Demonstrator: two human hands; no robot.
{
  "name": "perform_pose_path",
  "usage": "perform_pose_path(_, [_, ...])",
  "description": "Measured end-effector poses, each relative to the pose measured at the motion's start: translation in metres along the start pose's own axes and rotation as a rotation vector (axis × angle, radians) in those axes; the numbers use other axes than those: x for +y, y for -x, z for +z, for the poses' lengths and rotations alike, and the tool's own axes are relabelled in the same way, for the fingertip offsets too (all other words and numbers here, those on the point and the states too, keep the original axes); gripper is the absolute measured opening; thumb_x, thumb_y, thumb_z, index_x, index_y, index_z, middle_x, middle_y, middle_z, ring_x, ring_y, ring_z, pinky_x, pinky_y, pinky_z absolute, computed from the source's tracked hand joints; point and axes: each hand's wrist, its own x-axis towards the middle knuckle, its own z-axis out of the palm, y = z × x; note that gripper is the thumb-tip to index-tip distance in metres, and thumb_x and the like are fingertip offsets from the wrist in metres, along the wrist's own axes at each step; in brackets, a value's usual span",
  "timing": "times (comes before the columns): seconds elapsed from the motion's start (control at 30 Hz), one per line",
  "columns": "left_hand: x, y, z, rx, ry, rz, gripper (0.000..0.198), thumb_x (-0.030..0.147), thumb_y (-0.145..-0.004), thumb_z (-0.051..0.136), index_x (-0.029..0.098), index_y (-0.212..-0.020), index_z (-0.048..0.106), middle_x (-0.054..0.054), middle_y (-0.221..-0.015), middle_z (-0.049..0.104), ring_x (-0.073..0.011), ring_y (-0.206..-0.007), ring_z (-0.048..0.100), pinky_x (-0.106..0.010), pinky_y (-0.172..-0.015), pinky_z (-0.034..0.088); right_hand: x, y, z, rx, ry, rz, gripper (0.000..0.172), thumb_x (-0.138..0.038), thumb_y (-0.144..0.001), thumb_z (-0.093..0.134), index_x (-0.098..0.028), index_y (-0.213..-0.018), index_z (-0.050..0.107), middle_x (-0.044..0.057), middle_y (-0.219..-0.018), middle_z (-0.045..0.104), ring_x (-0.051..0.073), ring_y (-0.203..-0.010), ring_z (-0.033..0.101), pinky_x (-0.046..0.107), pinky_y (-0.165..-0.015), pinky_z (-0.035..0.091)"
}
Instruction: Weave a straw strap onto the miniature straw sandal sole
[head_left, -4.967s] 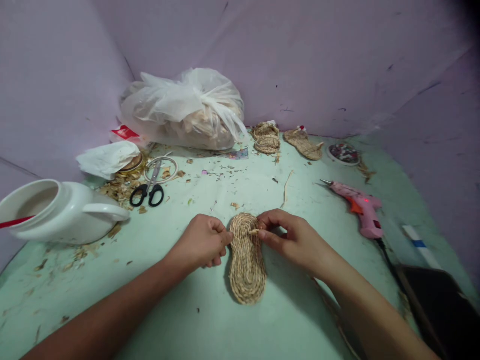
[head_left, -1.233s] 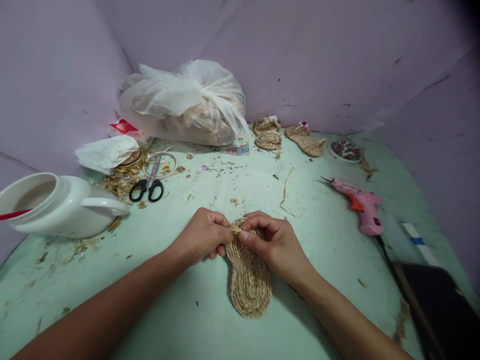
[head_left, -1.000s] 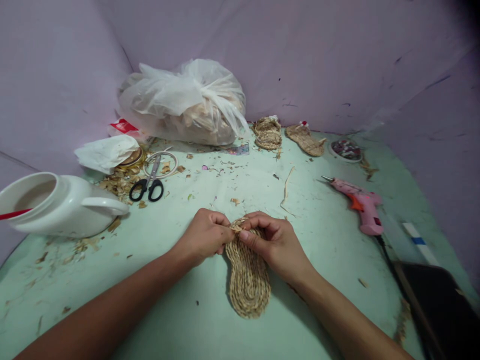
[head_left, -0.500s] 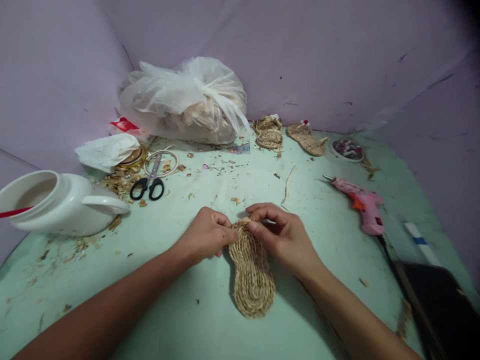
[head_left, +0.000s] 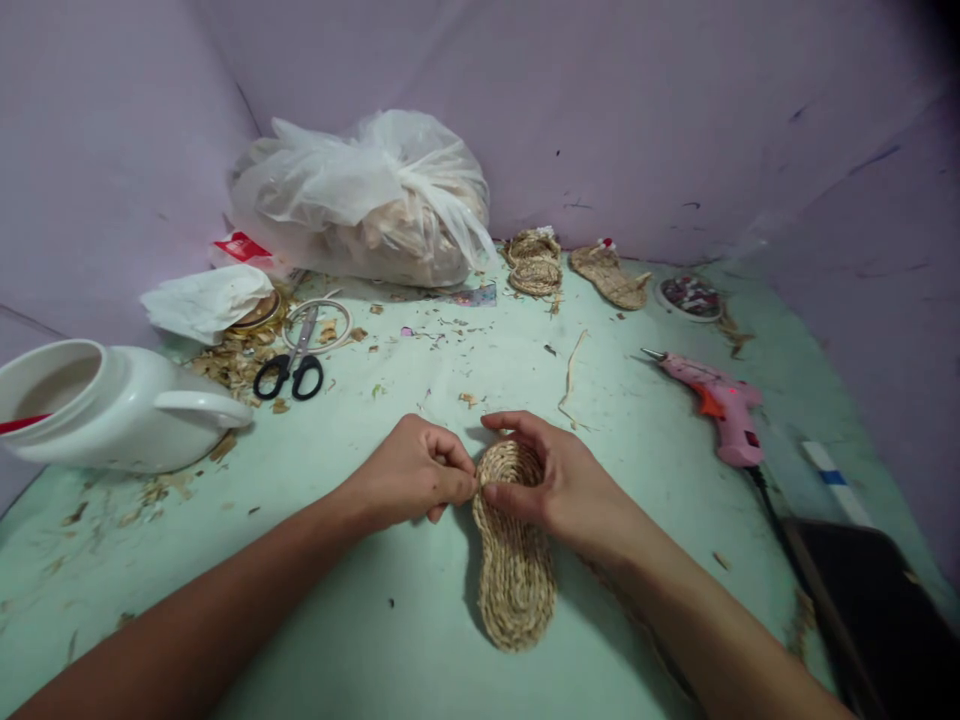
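A woven straw sole (head_left: 519, 585), coiled from braided cord and shaped like a small slipper base, sits in front of me with its wider end by my hands. My left hand (head_left: 420, 470) pinches at the sole's upper left edge, fingertips together; whatever lies between them is too small to make out. Over the sole's upper right side my right hand (head_left: 559, 480) is curved, the thumb on the top face and the fingers around the far edge. A braided cord trails under my right forearm.
A pink glue gun (head_left: 716, 400) lies to the right, near a black tablet-like slab (head_left: 877, 610). Scissors (head_left: 296, 360), a tape ring (head_left: 341, 345) and a white pitcher (head_left: 142, 410) are on the left. A stuffed plastic bag (head_left: 367, 200), straw slippers (head_left: 609, 277) and a small bowl (head_left: 690, 298) stand behind.
The sole has shifted slightly right and toward me. My right hand's thumb has slid down the left side of the sole's top, while the left hand stays pinched at the edge.
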Motion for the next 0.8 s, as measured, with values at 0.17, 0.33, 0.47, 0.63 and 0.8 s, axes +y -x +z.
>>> perform_pose_path(0.17, [0.007, 0.004, 0.004, -0.006, -0.059, -0.08, 0.006, 0.013, -0.056, 0.054, 0.014, -0.055, 0.059, 0.006, -0.031, 0.046, -0.004, -0.026, 0.036, -0.014, -0.029, 0.027, 0.004, -0.004, 0.004, 0.01, -0.102, 0.07, 0.041, -0.005, -0.053, 0.06, -0.017, -0.092, 0.055, -0.005, -0.058, 0.049, 0.007, -0.044, 0.04, 0.02, -0.039, 0.032])
perform_pose_path(0.33, [0.007, 0.003, 0.008, 0.005, -0.021, -0.137, 0.008, 0.009, -0.052, 0.05, 0.015, -0.052, 0.056, 0.004, -0.032, 0.049, -0.0072, -0.029, 0.043, -0.016, -0.03, 0.033, 0.001, -0.002, 0.009, 0.056, -0.079, 0.117, 0.031, -0.006, -0.049, 0.06, -0.019, -0.075, 0.05, -0.009, -0.049, 0.043, 0.004, -0.04, 0.032, 0.018, -0.036, 0.025])
perform_pose_path(0.47, [0.003, 0.002, 0.016, 0.079, 0.103, -0.1, 0.009, 0.007, -0.049, 0.048, 0.015, -0.049, 0.053, 0.004, -0.033, 0.051, -0.0082, -0.031, 0.046, -0.017, -0.031, 0.036, 0.0, -0.001, 0.013, 0.116, -0.022, 0.108, 0.028, -0.009, -0.048, 0.06, -0.02, -0.069, 0.045, -0.009, -0.046, 0.04, 0.005, -0.04, 0.029, 0.019, -0.036, 0.022])
perform_pose_path(0.63, [0.001, 0.005, 0.025, 0.185, 0.174, -0.085, 0.01, 0.007, -0.048, 0.046, 0.015, -0.047, 0.051, 0.005, -0.031, 0.05, -0.0083, -0.03, 0.046, -0.017, -0.03, 0.036, 0.0, -0.001, 0.012, 0.109, -0.034, 0.106, 0.028, -0.011, -0.048, 0.059, -0.02, -0.069, 0.043, -0.009, -0.046, 0.038, 0.005, -0.041, 0.028, 0.019, -0.036, 0.021])
perform_pose_path(0.8, [-0.001, 0.004, 0.027, 0.201, 0.178, -0.087, 0.009, 0.008, -0.048, 0.046, 0.016, -0.046, 0.05, 0.005, -0.03, 0.049, -0.0089, -0.03, 0.047, -0.017, -0.03, 0.036, 0.002, -0.001, 0.012, 0.106, -0.002, 0.101, 0.027, -0.011, -0.049, 0.058, -0.021, -0.069, 0.043, -0.008, -0.047, 0.038, 0.006, -0.042, 0.027, 0.02, -0.037, 0.021])
